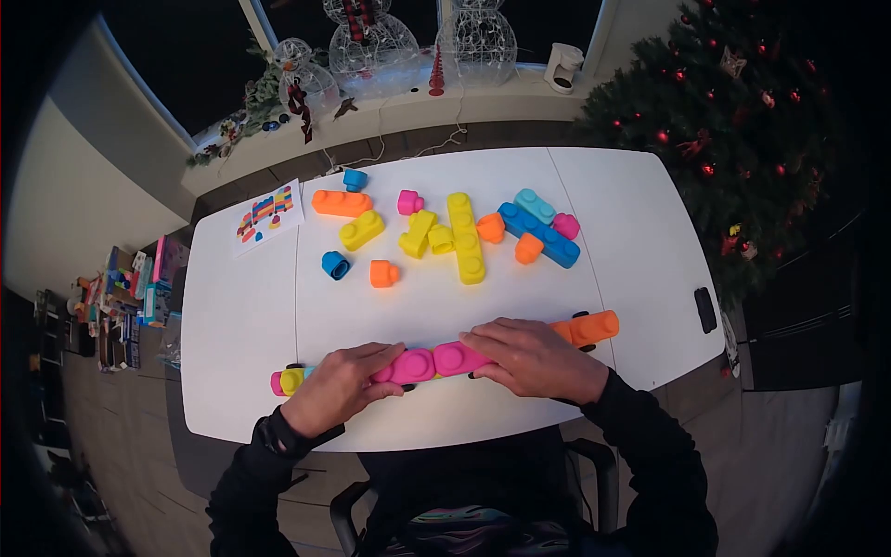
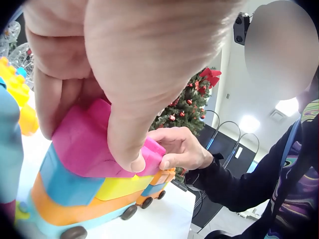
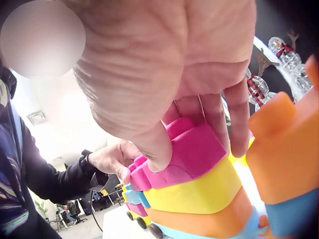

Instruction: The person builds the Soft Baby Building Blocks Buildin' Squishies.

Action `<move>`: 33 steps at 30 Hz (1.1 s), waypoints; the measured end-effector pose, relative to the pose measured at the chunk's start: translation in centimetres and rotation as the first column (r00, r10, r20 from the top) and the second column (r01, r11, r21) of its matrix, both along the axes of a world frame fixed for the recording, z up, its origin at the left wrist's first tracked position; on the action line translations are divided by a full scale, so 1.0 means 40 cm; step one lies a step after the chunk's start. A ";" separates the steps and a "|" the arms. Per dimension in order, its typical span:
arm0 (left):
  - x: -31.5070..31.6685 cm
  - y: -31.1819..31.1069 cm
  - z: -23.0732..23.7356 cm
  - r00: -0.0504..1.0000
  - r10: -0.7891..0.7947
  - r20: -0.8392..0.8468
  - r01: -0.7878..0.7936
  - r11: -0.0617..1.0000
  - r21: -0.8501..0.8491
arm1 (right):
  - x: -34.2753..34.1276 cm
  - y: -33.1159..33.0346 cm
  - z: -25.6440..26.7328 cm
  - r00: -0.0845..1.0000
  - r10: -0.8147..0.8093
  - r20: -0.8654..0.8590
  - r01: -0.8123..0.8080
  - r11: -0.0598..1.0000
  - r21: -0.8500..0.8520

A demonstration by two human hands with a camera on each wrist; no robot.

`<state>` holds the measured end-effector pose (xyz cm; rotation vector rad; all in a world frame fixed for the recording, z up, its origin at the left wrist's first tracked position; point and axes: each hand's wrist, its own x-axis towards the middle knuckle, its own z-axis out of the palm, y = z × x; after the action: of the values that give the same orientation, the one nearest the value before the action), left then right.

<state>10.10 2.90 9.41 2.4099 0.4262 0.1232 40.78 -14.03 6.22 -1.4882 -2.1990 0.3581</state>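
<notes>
Along the table's near edge stands a row of joined wheeled block cars, topped in the middle by pink blocks (image 1: 408, 367). My left hand (image 1: 339, 385) grips the left pink block (image 2: 82, 142), thumb on the near side and fingers on the far side. The right pink block (image 3: 192, 154) is held by my right hand (image 1: 538, 357) between thumb and fingers. Under the pink lie blue (image 2: 67, 179) and yellow (image 3: 199, 191) blocks on an orange layer (image 2: 75, 209). An orange car (image 1: 594, 327) extends past my right hand, a yellow block (image 1: 291, 381) past my left.
Loose blocks lie farther back: a long yellow one (image 1: 466, 239), a long blue one (image 1: 543, 237), an orange one (image 1: 342, 203) and several small ones. A printed picture sheet (image 1: 269, 218) is at the back left. A black object (image 1: 705, 310) rests by the right edge.
</notes>
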 end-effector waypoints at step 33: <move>0.463 0.421 -0.243 0.849 0.311 -0.428 -0.156 0.920 0.359 | 0.182 -0.327 -0.022 0.723 -0.648 -0.240 0.690 0.691 0.215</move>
<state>28.61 19.75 -0.33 2.6803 1.0031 -0.3350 48.07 -27.11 5.34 -1.8870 -1.3626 -0.1066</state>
